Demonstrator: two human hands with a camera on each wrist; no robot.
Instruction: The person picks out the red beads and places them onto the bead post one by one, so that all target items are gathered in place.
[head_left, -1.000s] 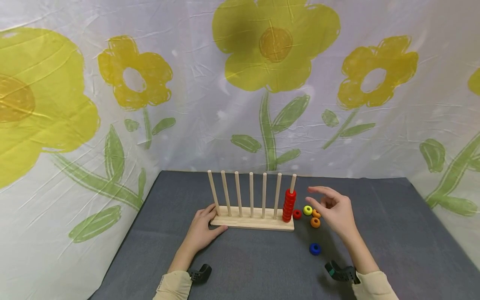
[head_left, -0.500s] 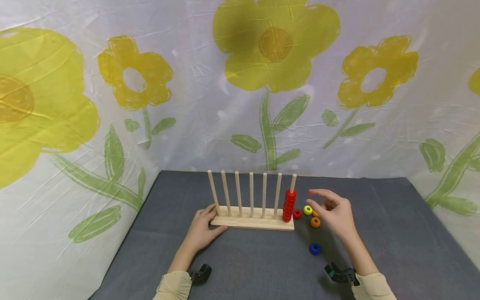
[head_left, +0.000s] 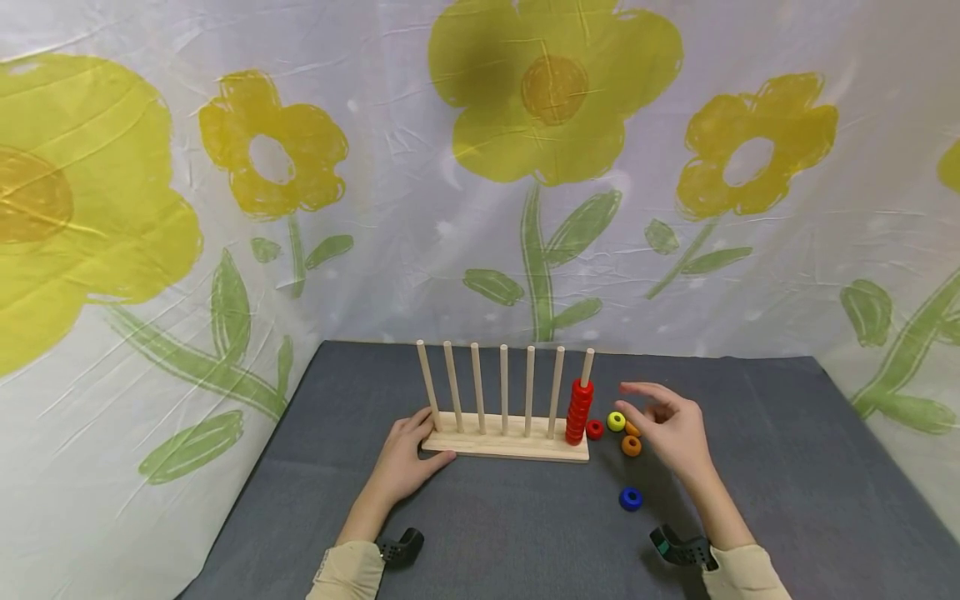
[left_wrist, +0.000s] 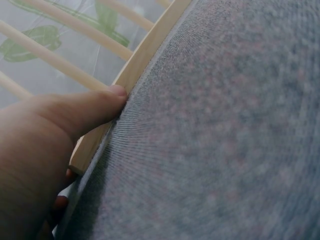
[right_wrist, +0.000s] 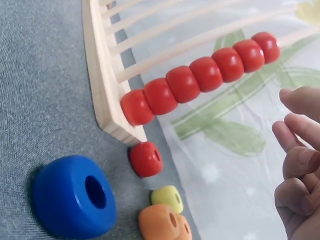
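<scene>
A wooden bead rack (head_left: 510, 448) with a row of upright pegs stands on the table. Red beads (head_left: 578, 412) are stacked on its rightmost peg, whose tip shows above them. My left hand (head_left: 405, 462) grips the rack's left end, its thumb (left_wrist: 100, 107) along the front edge and its other fingers mostly hidden behind. Above and right of the loose beads hovers my right hand (head_left: 672, 429), holding nothing; its thumb and index finger are apart. Below it lie a red bead (right_wrist: 146, 159), a yellow bead (head_left: 616, 421), two orange beads (head_left: 631, 446) and, nearer me, a blue bead (right_wrist: 75, 197).
The dark grey cloth (head_left: 510, 533) covers the table. Behind it hangs a pale curtain (head_left: 390, 250) printed with yellow flowers. The other pegs (head_left: 504, 387) of the rack are bare. The right hand partly hides one orange bead in the head view.
My right hand has come down slightly, covering more of the farther orange bead in the head view. My left hand and the rack stay in place.
</scene>
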